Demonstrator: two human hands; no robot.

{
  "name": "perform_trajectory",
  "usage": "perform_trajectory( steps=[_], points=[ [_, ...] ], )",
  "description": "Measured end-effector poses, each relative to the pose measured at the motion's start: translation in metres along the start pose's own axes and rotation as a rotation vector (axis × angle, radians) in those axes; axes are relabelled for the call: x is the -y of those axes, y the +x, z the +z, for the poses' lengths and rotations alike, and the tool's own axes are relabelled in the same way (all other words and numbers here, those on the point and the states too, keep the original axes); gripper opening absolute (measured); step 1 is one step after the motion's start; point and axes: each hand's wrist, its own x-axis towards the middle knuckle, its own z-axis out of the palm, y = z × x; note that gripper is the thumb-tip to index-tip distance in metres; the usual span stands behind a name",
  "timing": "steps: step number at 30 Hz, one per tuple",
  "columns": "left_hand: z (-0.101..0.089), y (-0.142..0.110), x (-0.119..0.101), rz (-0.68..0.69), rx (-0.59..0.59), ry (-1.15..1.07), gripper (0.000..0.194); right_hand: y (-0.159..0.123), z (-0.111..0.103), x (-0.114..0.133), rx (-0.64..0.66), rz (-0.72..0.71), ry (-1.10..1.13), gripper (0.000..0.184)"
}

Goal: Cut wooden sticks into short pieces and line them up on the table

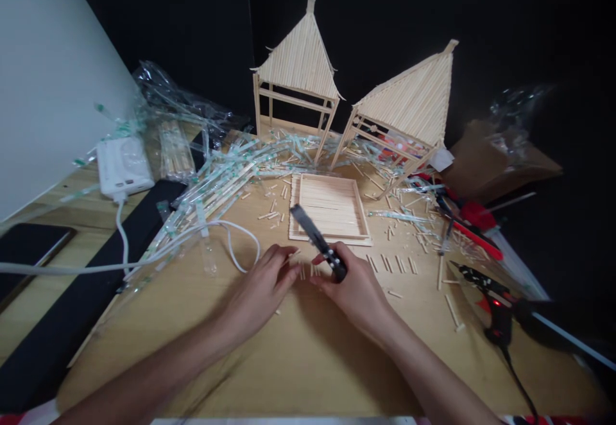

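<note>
My left hand (267, 287) is closed in a pinch, with a short thin wooden stick (294, 253) at its fingertips. To its right, my right hand (353, 290) is wrapped round a narrow black hand tool (312, 229); its long dark end points up and left, and I cannot tell its exact kind. Small cut stick pieces (302, 272) stand or lie on the table between my two hands. Just beyond them lies a square wooden-stick panel (332, 210) with a raised border. More short sticks (398, 264) lie in a row right of my right hand.
Two stick-built roofed models (298, 59) stand at the back. Sticks in plastic wrappers (216, 181) pile up at left, near a white charger (124, 167), its cable (178, 239) and a phone (29, 251). A glue gun (498, 316) with a red light lies at right.
</note>
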Motion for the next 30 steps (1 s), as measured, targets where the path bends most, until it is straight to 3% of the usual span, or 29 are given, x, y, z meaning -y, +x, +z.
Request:
perform_trajectory(
  steps=[4,7,11,19,25,30],
  points=[
    [-0.001,-0.005,-0.009,-0.193,0.129,-0.527,0.03,-0.016,0.001,0.012,-0.142,0.116,0.306,0.027],
    [0.0,-0.007,-0.013,-0.305,0.256,-0.881,0.026,-0.025,0.005,0.021,-0.25,0.136,0.378,0.029],
    [0.0,-0.01,-0.018,-0.363,0.326,-1.132,0.022,-0.027,0.013,0.023,-0.271,0.107,0.447,0.029],
    [-0.002,-0.013,-0.019,-0.38,0.305,-1.137,0.019,-0.025,0.025,0.017,-0.286,0.081,0.524,0.029],
    [-0.002,-0.011,-0.02,-0.435,0.284,-1.09,0.019,-0.026,0.026,0.014,-0.284,0.072,0.452,0.026],
    [-0.006,-0.01,-0.02,-0.404,0.293,-1.011,0.022,-0.028,0.027,0.013,-0.27,0.025,0.352,0.024]
  ],
)
